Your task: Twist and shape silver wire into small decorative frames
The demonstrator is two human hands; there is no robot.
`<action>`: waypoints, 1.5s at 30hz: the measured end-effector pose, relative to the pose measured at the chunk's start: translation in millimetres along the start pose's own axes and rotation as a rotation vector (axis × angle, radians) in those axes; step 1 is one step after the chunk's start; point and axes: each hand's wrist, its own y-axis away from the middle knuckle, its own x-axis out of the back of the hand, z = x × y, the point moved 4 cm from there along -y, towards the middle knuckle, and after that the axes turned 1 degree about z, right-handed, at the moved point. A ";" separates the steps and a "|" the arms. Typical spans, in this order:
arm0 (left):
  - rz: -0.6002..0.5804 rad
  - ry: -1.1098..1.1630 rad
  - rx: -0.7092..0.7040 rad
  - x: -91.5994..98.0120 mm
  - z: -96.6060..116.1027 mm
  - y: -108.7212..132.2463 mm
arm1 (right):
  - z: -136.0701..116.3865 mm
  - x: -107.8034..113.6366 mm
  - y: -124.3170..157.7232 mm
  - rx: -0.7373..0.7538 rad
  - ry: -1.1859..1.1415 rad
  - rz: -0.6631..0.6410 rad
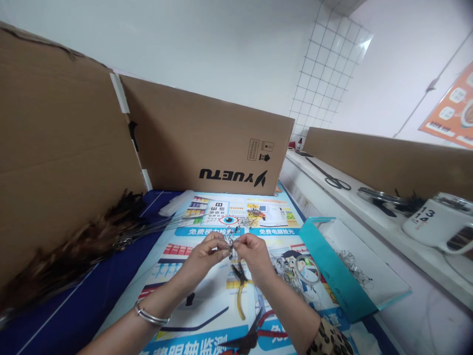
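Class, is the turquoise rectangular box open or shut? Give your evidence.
Open: the turquoise rectangular box shows its white interior, with a tangle of thin silvery wire lying inside.

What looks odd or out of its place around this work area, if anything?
The cardboard panel at the back seems upside down, because its YUETU lettering is inverted. Also, a loose wire tangle lies outside the teal box, which looks a little untidy.

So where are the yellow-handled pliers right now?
In the head view, the yellow-handled pliers lie on the printed sheet, low in the middle, just below and left of the right hand and above the red-handled tool.
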 end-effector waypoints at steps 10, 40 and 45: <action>0.079 -0.091 -0.058 14.3 -6.7 -8.4 | -6.7 15.9 -5.6 0.095 0.237 0.140; 0.111 0.343 0.247 2.4 -2.0 2.8 | -5.8 -5.8 10.8 0.672 0.864 0.046; 0.168 0.293 0.231 4.7 -5.5 3.3 | -3.3 -8.8 13.6 0.702 0.883 0.073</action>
